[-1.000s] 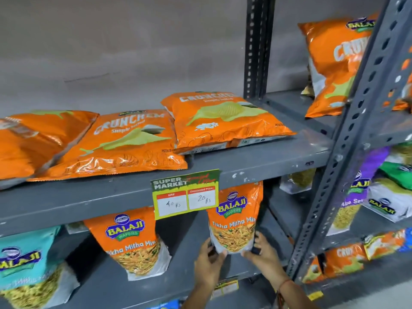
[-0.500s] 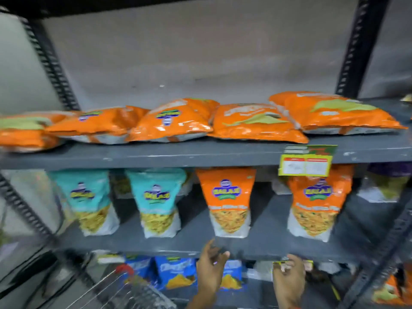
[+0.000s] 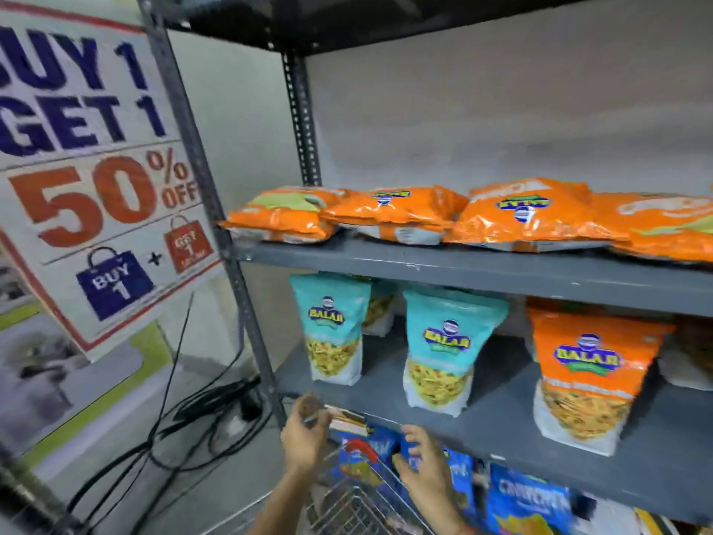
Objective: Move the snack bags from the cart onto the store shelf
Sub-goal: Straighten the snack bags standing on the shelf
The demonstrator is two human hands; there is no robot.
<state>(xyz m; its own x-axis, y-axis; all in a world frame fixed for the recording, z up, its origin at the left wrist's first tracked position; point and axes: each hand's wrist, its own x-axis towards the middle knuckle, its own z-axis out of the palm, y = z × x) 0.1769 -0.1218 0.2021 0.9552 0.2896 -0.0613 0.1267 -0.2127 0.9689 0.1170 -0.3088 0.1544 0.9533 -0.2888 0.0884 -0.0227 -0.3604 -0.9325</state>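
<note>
Orange snack bags [image 3: 528,216] lie flat in a row on the upper grey shelf [image 3: 463,270]. On the middle shelf [image 3: 501,430] stand two teal Balaji pouches [image 3: 332,326] [image 3: 447,341] and an orange Balaji pouch [image 3: 586,372]. The wire cart [image 3: 359,503] with a red handle shows at the bottom, in front of blue bags [image 3: 528,496] on the lowest shelf. My left hand [image 3: 304,430] hovers over the cart's left side, fingers loosely curled, nothing clearly in it. My right hand [image 3: 424,457] is spread open over the cart.
A "Buy 1 Get 1, 50% off" poster [image 3: 96,175] hangs left of the rack's slanted upright [image 3: 231,272]. Black cables [image 3: 185,418] trail over the floor at the lower left. A dark top shelf [image 3: 347,21] overhangs.
The view has swung left, from the right end of the rack to its left end. Both hands have let go of the orange pouch on the middle shelf and dropped down over the cart.
</note>
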